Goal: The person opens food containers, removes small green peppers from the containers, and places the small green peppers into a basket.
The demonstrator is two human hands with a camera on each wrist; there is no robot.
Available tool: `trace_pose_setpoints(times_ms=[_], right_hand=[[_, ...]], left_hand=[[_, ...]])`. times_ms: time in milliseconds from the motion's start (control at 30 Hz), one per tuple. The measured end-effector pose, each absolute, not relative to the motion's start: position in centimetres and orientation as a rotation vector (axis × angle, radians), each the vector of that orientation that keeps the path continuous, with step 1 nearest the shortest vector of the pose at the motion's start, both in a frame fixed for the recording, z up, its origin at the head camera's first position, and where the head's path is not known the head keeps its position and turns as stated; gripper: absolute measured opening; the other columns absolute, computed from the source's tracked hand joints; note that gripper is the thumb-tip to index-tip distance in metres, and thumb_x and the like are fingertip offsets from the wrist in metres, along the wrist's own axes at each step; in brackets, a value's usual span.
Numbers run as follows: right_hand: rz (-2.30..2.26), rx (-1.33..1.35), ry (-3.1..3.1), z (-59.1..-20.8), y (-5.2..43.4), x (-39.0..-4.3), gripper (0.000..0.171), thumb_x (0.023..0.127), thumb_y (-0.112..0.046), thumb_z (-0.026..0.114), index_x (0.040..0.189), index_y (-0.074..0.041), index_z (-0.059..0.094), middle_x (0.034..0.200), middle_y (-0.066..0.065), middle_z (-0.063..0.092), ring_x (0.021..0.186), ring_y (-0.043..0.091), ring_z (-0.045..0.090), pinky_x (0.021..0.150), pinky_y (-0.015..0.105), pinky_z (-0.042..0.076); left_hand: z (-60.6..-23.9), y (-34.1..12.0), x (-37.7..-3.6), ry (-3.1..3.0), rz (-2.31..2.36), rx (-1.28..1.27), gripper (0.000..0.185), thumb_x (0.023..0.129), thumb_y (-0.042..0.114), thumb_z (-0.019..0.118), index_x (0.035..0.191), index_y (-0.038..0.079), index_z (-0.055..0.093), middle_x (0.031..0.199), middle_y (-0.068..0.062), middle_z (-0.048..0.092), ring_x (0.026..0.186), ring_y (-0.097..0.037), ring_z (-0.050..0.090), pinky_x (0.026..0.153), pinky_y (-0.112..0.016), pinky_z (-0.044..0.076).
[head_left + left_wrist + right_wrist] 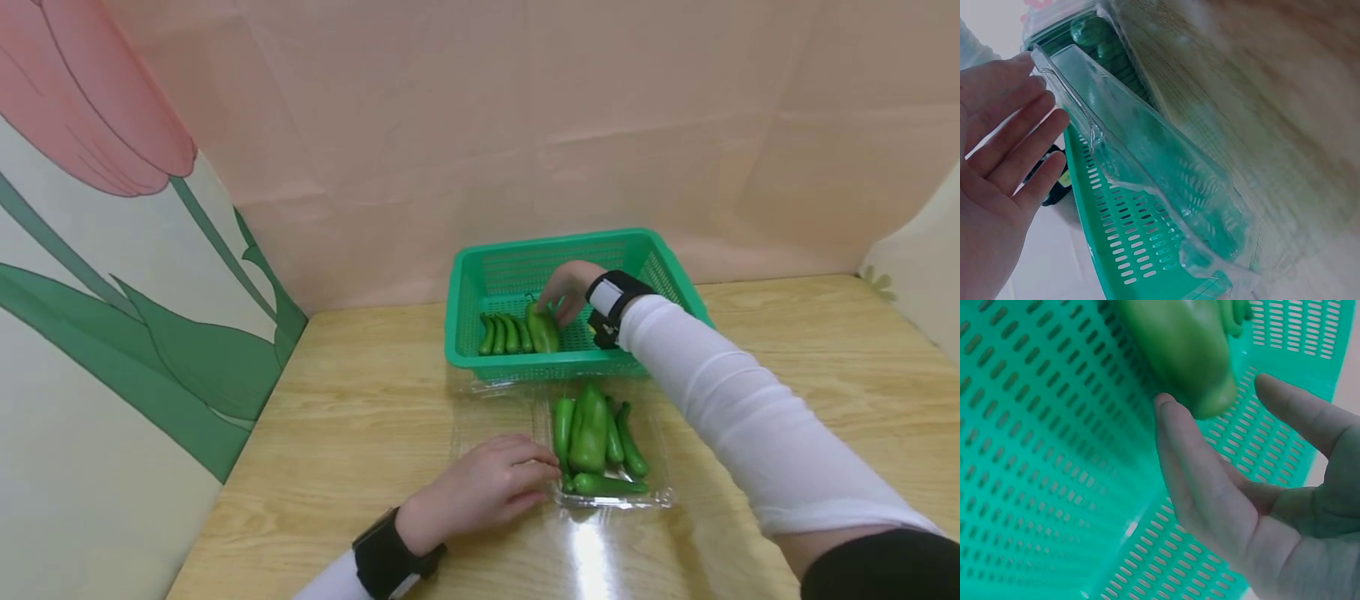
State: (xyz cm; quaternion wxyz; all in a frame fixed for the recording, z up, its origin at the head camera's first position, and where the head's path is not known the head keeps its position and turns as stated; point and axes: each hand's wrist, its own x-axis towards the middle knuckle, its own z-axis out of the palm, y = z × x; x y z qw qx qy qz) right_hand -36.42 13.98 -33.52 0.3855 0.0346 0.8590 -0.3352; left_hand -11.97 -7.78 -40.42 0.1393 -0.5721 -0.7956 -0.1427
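My right hand [573, 286] reaches down into the green plastic basket [573, 363], beside a large green pepper [542, 330]. In the right wrist view the thumb and fingers [1210, 487] are apart, with a fingertip at the blunt end of the pepper [1179, 356]; whether it touches cannot be told. My left hand [491, 482] lies by the left side of a clear plastic clamshell box [660, 492], its fingers nearly straight and the fingertips at the box's edge. Inside the box are a large green pepper [589, 429] and several slim ones, one lying crosswise [609, 485] at the front.
Several slim green peppers [506, 334] stand in a row at the basket's left. The box's clear lid [495, 417] lies folded open to the left. Both stand on a wooden table [322, 417], with a pinkish cloth backdrop [420, 150] behind.
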Motion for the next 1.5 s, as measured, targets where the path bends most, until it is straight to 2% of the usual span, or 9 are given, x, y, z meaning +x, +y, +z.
trace_pose_setpoints(times_ms=[100,300,400,567,733,867,1100,1500], right_hand=[[-0.835,0.036,2.245,-32.5,14.4,-36.0,0.061,0.096,-0.024,0.054,0.141,0.010,0.031,0.137,0.033,0.042,0.120,0.038,0.054,0.099,0.040,0.051],[-0.856,-0.049,2.325,-30.4,15.2,-34.9,0.052,0.094,-0.027,0.056,0.137,0.000,0.043,0.136,0.029,0.046,0.118,0.036,0.055,0.094,0.040,0.053],[-0.856,-0.078,2.371,-29.4,15.7,-34.3,0.050,0.094,-0.027,0.058,0.134,0.000,0.046,0.132,0.029,0.050,0.108,0.032,0.061,0.085,0.035,0.057],[-0.826,-0.121,2.410,-28.1,16.2,-33.2,0.049,0.094,-0.027,0.057,0.132,0.002,0.048,0.129,0.029,0.052,0.085,0.017,0.067,0.074,0.027,0.058],[-0.696,-0.200,2.472,-26.7,17.0,-32.2,0.054,0.095,-0.033,0.054,0.133,0.004,0.046,0.127,0.026,0.055,0.089,0.018,0.068,0.075,0.028,0.058],[-0.669,-0.251,2.537,-25.9,17.5,-31.1,0.053,0.095,-0.036,0.055,0.129,0.005,0.050,0.122,0.024,0.060,0.095,0.023,0.068,0.075,0.029,0.059],[-0.668,-0.367,2.650,-25.3,17.7,-28.5,0.040,0.094,-0.031,0.057,0.116,0.003,0.061,0.103,0.016,0.068,0.087,0.022,0.069,0.069,0.029,0.058],[-0.697,-0.393,2.713,-25.2,17.8,-25.0,0.034,0.092,-0.034,0.061,0.108,-0.005,0.064,0.090,0.006,0.072,0.078,0.014,0.068,0.072,0.035,0.058]], left_hand=[[-40.5,-7.8,-12.0,-2.297,-0.404,-1.651,0.026,0.087,0.023,0.068,0.111,0.014,0.067,0.117,0.002,0.065,0.113,-0.010,0.058,0.110,-0.024,0.038],[-40.6,-7.9,-12.0,-2.309,-0.468,-1.649,0.027,0.084,0.020,0.071,0.110,0.013,0.068,0.116,0.002,0.065,0.113,-0.011,0.058,0.109,-0.026,0.040],[-40.6,-7.9,-12.0,-2.310,-0.472,-1.643,0.028,0.083,0.019,0.072,0.109,0.013,0.068,0.116,0.002,0.066,0.112,-0.010,0.058,0.109,-0.026,0.040],[-40.6,-7.9,-11.9,-2.305,-0.464,-1.640,0.028,0.083,0.019,0.072,0.109,0.013,0.068,0.116,0.001,0.066,0.112,-0.011,0.059,0.109,-0.027,0.040],[-40.6,-7.9,-12.0,-2.302,-0.421,-1.639,0.028,0.084,0.021,0.071,0.110,0.014,0.067,0.116,0.002,0.065,0.113,-0.011,0.058,0.110,-0.027,0.039],[-40.6,-8.0,-12.1,-2.301,-0.397,-1.641,0.028,0.085,0.023,0.069,0.111,0.014,0.067,0.117,0.002,0.065,0.114,-0.011,0.058,0.110,-0.027,0.039],[-40.6,-8.1,-12.1,-2.298,-0.400,-1.647,0.027,0.086,0.024,0.069,0.111,0.014,0.067,0.117,0.002,0.065,0.114,-0.011,0.058,0.110,-0.027,0.039],[-40.5,-8.1,-12.1,-2.312,-0.390,-1.636,0.028,0.086,0.025,0.068,0.112,0.014,0.067,0.118,0.002,0.065,0.114,-0.010,0.058,0.110,-0.025,0.038]])
